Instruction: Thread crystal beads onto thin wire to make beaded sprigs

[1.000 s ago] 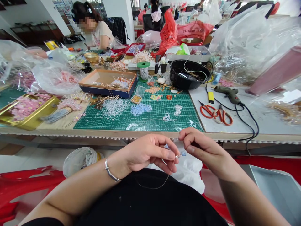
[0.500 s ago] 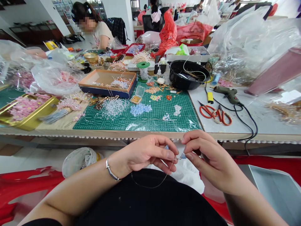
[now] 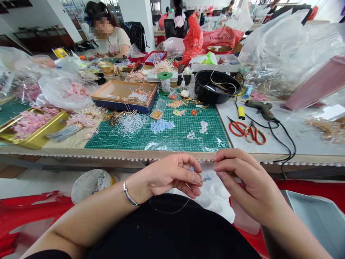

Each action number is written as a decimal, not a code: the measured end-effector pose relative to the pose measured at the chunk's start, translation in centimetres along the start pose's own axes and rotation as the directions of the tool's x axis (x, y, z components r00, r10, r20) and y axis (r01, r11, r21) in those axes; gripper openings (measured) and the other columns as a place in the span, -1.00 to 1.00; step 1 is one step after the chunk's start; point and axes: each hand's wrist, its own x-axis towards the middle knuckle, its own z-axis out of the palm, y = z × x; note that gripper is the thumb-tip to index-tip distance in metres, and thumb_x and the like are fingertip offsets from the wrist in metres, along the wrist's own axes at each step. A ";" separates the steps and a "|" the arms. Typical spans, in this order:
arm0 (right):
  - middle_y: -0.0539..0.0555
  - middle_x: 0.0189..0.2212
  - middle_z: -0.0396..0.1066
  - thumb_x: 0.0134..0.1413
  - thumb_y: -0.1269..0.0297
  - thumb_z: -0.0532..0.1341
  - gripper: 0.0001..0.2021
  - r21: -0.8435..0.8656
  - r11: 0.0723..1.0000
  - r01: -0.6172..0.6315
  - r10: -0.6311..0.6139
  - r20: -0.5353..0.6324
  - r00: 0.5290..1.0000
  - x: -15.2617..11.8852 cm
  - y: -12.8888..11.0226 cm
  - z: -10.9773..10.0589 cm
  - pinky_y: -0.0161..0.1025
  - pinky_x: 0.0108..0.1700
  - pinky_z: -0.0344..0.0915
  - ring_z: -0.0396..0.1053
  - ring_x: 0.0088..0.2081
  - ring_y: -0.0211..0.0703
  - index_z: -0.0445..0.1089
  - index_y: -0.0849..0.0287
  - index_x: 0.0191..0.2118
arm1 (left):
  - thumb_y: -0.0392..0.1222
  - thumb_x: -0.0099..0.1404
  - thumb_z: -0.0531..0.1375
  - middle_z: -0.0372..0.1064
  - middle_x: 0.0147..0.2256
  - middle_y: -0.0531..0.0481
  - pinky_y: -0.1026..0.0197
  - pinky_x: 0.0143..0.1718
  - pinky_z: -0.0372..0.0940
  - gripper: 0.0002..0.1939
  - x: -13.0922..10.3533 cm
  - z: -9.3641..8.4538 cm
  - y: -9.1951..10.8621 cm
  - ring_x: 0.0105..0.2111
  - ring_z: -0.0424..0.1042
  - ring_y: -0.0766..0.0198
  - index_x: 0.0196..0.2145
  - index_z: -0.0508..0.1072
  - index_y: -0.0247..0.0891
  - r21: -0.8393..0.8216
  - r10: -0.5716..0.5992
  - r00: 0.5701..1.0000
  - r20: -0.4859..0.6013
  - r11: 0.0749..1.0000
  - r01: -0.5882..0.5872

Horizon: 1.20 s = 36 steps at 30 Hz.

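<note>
The person's left hand (image 3: 176,176) pinches a thin wire (image 3: 172,212) between thumb and forefinger, in front of the black top (image 3: 161,233). The wire hangs in a loose loop below this hand. One blue flower (image 3: 207,178) sticks out just past the left fingertips, and another (image 3: 191,169) shows between the curled fingers. The right hand (image 3: 242,180) is just beside the outer flower, fingers bent and thumb near the forefinger; whether they grip a strand cannot be told.

Beyond the hands, at the table's near edge, lies a green mat (image 3: 161,142). On it are small white flowers (image 3: 191,135), a blue pile (image 3: 161,125), clear beads (image 3: 132,124) and a small box (image 3: 156,114) of gold beads. Right of the mat lie orange-handled scissors (image 3: 237,128) and a glue gun (image 3: 260,107).

Farther back stand an open box (image 3: 124,97), a green-topped spool (image 3: 165,81) and a black bowl (image 3: 215,88). A co-worker (image 3: 117,37) sits across the table at the left.
</note>
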 end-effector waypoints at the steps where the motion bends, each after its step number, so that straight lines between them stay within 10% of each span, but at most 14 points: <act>1: 0.14 -0.16 0.29 0.10 0.52 0.12 -0.82 -0.008 1.000 0.011 -0.011 -0.006 1.000 0.0 -0.1 0.0 -0.12 -0.14 0.31 0.31 -0.10 -0.06 0.34 0.12 -0.23 | -0.34 0.07 0.32 0.43 -0.47 0.02 0.23 -0.40 0.44 -0.73 0.0 0.0 0.0 -0.48 0.51 0.27 -0.29 0.32 -0.31 0.003 0.002 1.000 -0.003 1.000 -0.002; 23: 0.23 -0.07 0.25 0.10 0.48 0.13 -0.83 -0.280 0.959 0.053 -0.094 -0.136 0.986 1.1 -1.3 0.8 0.04 -0.08 0.25 0.29 -0.06 0.08 0.34 0.14 -0.18 | -0.27 0.08 0.33 0.40 -0.44 0.02 0.23 -0.36 0.38 -0.71 0.3 0.3 0.1 -0.46 0.47 0.32 -0.30 0.30 -0.29 -0.008 0.139 0.986 -0.096 0.990 -0.141; 36: 0.08 -0.54 0.27 0.17 0.22 0.14 -0.82 -0.582 0.808 -0.091 0.012 -0.137 0.990 2.3 -2.9 5.4 -0.11 -0.37 0.18 0.25 -0.45 -0.06 0.23 0.18 -0.40 | -0.34 0.12 0.28 0.30 -0.50 0.12 0.39 -0.44 0.26 -0.79 2.1 2.2 0.6 -0.52 0.34 0.46 -0.36 0.27 -0.30 0.058 0.461 0.812 -0.358 0.879 -0.473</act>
